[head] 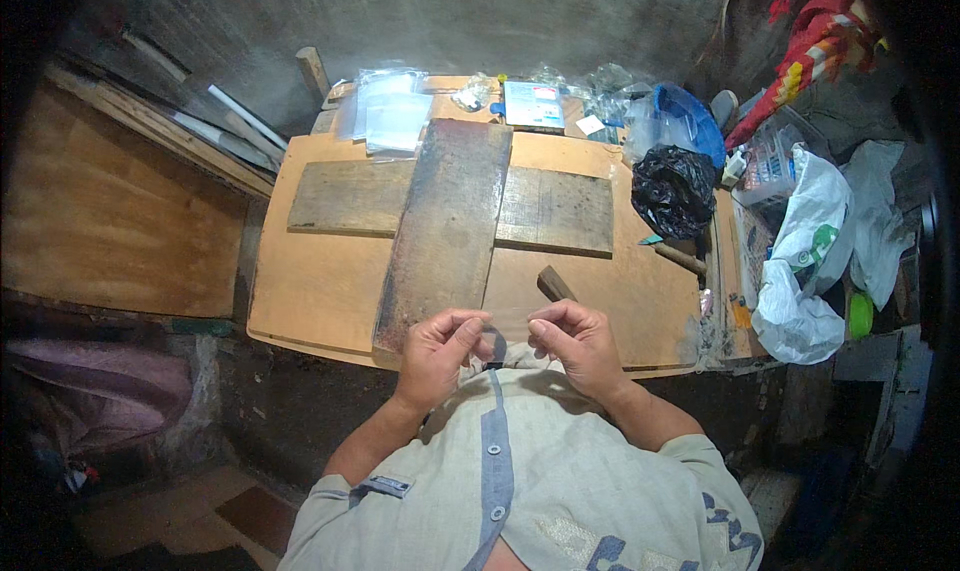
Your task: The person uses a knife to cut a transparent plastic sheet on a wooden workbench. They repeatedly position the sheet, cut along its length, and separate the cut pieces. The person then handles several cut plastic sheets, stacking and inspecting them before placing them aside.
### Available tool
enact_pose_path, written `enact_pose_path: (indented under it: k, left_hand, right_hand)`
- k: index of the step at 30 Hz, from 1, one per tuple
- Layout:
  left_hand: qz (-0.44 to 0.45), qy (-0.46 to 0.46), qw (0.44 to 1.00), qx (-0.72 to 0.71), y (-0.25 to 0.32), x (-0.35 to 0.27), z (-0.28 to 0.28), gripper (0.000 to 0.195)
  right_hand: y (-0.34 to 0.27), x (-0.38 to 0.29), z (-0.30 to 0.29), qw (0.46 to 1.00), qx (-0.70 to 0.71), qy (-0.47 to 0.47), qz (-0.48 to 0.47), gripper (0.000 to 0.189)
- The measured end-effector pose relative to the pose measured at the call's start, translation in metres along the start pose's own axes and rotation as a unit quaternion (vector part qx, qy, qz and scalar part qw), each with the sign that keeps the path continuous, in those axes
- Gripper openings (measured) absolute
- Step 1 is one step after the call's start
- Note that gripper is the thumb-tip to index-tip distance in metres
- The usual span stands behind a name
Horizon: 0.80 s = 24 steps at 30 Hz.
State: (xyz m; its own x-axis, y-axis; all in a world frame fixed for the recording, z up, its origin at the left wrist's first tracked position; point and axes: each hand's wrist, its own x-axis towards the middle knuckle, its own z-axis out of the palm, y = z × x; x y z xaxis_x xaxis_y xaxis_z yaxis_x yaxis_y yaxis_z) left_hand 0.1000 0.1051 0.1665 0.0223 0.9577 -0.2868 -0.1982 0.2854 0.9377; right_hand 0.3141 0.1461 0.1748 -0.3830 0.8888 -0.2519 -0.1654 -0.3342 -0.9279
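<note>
My left hand [448, 346] and my right hand [574, 342] are raised near the table's front edge, a short gap apart. Each has its thumb against its forefinger. A faint, thin clear thing seems to run between the fingertips, too faint to name. Behind my left hand, a long dark wooden board [457, 211] lies lengthwise across a second wooden board [555, 203] on the orange-brown tabletop [322, 286]. A small wooden block [553, 282] lies just beyond my right hand.
Clear plastic bags [394, 113] and a white-and-blue box [533, 106] lie at the back. To the right are a black plastic bag [673, 191], a blue plastic basin [694, 121], a wooden stick [679, 258] and a white plastic bag [806, 226]. A wooden panel [124, 218] stands left.
</note>
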Motion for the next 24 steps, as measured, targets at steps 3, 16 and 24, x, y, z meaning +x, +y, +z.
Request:
enact_pose_path:
  k: [3, 16, 24]
  left_hand:
    - [-0.004, 0.013, 1.0, 0.014, -0.001, 0.001, 0.003, 0.018]
    - [-0.016, -0.011, 0.997, 0.075, -0.009, 0.01, 0.007, 0.012]
    - [-0.08, -0.044, 0.986, 0.142, -0.013, 0.014, 0.005, 0.016]
  right_hand:
    - [0.003, -0.003, -0.005, 1.0, -0.021, 0.009, -0.005, 0.011]
    - [0.015, 0.003, -0.019, 0.988, -0.15, 0.0, -0.038, 0.012]
    - [0.025, 0.017, -0.026, 0.989, -0.131, -0.063, -0.027, 0.016]
